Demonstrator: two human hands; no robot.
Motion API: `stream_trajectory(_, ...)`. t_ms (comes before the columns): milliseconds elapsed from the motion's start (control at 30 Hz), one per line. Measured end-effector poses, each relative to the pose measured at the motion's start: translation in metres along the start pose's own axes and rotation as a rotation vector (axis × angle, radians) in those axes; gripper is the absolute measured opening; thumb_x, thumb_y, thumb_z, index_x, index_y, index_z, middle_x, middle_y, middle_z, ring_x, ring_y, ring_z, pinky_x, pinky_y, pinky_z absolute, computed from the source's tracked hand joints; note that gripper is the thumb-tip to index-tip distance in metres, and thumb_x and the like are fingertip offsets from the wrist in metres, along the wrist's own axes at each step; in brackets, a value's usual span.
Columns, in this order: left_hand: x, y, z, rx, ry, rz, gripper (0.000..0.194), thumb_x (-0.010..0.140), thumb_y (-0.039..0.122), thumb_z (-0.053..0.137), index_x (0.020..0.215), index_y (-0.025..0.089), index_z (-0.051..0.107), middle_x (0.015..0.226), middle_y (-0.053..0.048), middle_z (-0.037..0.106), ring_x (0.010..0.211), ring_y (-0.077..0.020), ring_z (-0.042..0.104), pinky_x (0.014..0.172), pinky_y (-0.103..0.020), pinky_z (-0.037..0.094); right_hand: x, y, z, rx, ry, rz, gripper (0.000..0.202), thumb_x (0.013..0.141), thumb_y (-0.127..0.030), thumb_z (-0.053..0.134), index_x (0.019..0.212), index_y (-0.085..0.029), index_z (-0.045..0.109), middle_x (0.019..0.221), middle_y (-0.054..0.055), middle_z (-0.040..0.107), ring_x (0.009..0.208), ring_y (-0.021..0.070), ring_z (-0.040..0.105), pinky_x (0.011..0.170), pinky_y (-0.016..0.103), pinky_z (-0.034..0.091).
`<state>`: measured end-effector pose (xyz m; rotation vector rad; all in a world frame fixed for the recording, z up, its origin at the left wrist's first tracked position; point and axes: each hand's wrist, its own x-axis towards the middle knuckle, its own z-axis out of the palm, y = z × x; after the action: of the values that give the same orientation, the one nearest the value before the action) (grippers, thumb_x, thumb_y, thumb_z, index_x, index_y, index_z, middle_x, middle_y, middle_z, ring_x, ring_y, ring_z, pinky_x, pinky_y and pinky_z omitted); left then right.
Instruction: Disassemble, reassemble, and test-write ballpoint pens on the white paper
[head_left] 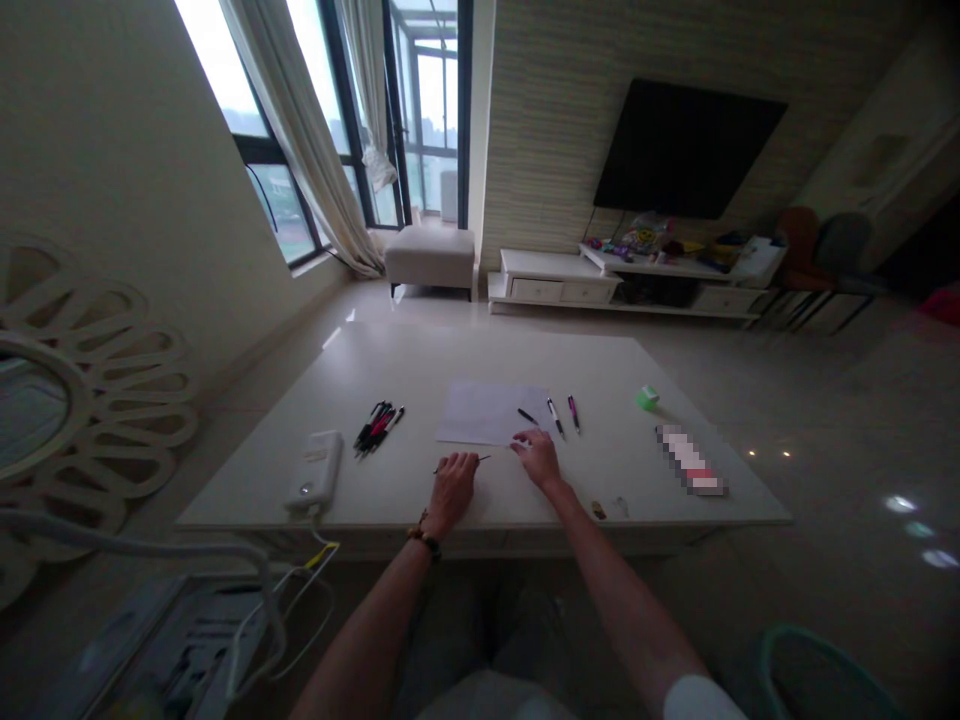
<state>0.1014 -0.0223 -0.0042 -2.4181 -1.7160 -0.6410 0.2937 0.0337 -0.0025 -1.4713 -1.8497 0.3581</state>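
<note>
My left hand is closed on a thin dark pen part near the table's front edge. Just right of it, my right hand pinches a small pale piece at the near edge of a white paper; what the piece is cannot be made out. A short dark pen piece lies on the paper's right side. Beside it are a white and black pen and a pink and black pen. Several pens form a pile to the left of the paper.
On the white table, a white power bank with cables sits at left. At right are a green item and a blurred-out object. Two small items lie by the front edge.
</note>
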Motion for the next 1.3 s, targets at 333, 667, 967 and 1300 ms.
stream_trajectory(333,-0.002,-0.003,0.000,0.055,-0.014,0.019,0.021,0.088,0.016,0.037,0.103,0.022,0.051,0.087,-0.004,0.055,0.082,-0.0190,0.046,0.073,-0.032,0.031,0.008,0.014,0.021,-0.162,-0.109,0.027,0.005,0.071,-0.022,0.066,0.075,-0.020,0.068,0.085,0.008,0.061,0.089,0.0199,0.053,0.079,0.029,0.039)
stream_trajectory(667,-0.001,0.000,-0.002,0.057,-0.059,0.000,0.022,0.085,0.014,0.037,0.098,0.022,0.053,0.087,-0.005,0.054,0.084,-0.0198,0.045,0.074,-0.034,0.031,-0.020,-0.012,0.002,0.486,-0.136,0.056,0.021,0.078,-0.024,0.052,0.091,-0.018,0.066,0.078,0.005,0.066,0.068,0.0149,0.060,0.063,0.026,0.046)
stream_trajectory(967,-0.001,0.001,-0.005,0.056,-0.064,0.017,0.023,0.084,0.013,0.038,0.099,0.022,0.053,0.086,-0.005,0.053,0.083,-0.0197,0.045,0.074,-0.034,0.031,-0.019,-0.028,-0.003,0.443,-0.150,-0.007,0.020,0.079,-0.024,0.051,0.087,-0.019,0.068,0.084,0.005,0.066,0.075,0.0157,0.060,0.064,0.027,0.047)
stream_trajectory(1300,0.000,0.002,-0.007,0.049,-0.073,0.011,0.023,0.084,0.012,0.037,0.097,0.022,0.053,0.086,-0.005,0.053,0.083,-0.0195,0.046,0.074,-0.034,0.031,-0.020,-0.031,-0.005,0.422,-0.170,-0.019,0.019,0.080,-0.023,0.050,0.087,-0.019,0.067,0.086,0.005,0.066,0.079,0.0161,0.060,0.066,0.027,0.047)
